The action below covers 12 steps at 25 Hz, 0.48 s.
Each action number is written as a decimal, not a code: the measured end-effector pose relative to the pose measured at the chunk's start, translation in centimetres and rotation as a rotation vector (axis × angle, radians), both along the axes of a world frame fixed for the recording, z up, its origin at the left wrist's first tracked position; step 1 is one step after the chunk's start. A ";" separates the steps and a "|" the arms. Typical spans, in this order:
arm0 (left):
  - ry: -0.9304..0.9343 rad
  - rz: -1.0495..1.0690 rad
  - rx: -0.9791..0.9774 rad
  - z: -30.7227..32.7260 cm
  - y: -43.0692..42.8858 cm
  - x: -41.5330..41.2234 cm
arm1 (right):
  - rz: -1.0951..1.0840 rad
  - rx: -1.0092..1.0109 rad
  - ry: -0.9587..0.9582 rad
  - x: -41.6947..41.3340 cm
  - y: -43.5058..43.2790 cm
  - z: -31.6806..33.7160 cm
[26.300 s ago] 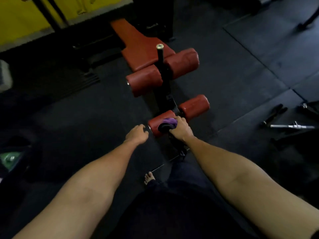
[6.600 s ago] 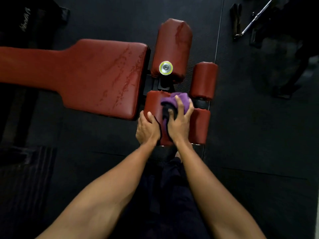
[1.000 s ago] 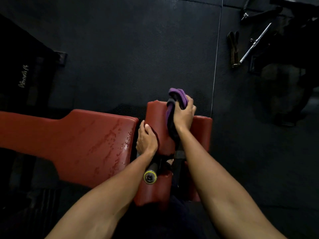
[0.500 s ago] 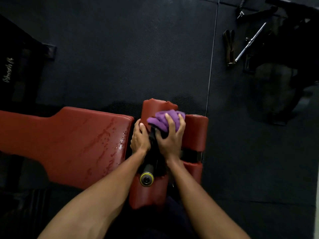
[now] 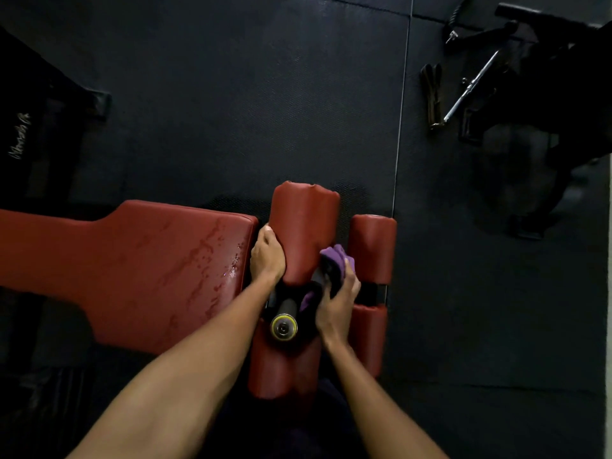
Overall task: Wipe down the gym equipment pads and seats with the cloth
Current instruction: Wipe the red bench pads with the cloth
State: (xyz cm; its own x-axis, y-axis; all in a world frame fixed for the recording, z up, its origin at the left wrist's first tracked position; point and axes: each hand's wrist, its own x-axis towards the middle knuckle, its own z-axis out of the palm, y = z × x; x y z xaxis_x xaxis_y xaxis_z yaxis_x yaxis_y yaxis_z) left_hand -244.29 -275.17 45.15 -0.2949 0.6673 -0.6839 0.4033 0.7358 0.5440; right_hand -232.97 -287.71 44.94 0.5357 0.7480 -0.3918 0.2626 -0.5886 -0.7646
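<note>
Fingers [image 5: 351, 279] of the right hand [image 5: 336, 309] curl round the purple cloth [image 5: 333, 258], bunching it against the right flank of the big roller pad [image 5: 303, 223], while the left hand [image 5: 266, 256] clasps the pad's other side, its fingers close together. Soft and light, the cloth should handle best wadded in the palm; the slick pad probably turns, so bracing it helps.
</note>
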 end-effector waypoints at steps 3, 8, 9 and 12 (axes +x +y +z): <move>0.100 0.021 0.071 1.7 -0.1 2.0 | 0.151 0.044 -0.131 -0.1 4.0 1.0; 0.186 -0.041 -0.001 1.6 0.9 2.7 | 0.314 0.064 -0.290 3.2 12.3 0.4; 0.175 -0.051 -0.022 1.5 1.1 2.5 | 0.259 0.061 -0.232 3.8 13.2 0.2; 0.127 -0.058 -0.017 0.9 1.3 2.0 | -0.035 -0.007 -0.014 4.6 14.4 -0.8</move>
State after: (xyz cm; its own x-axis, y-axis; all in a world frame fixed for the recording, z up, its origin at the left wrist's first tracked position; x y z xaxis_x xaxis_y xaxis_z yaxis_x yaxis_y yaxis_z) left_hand -242.27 -273.84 46.07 -0.3413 0.6745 -0.6547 0.5105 0.7178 0.4734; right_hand -228.36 -273.30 44.18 0.5669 0.7263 -0.3887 0.2529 -0.6025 -0.7570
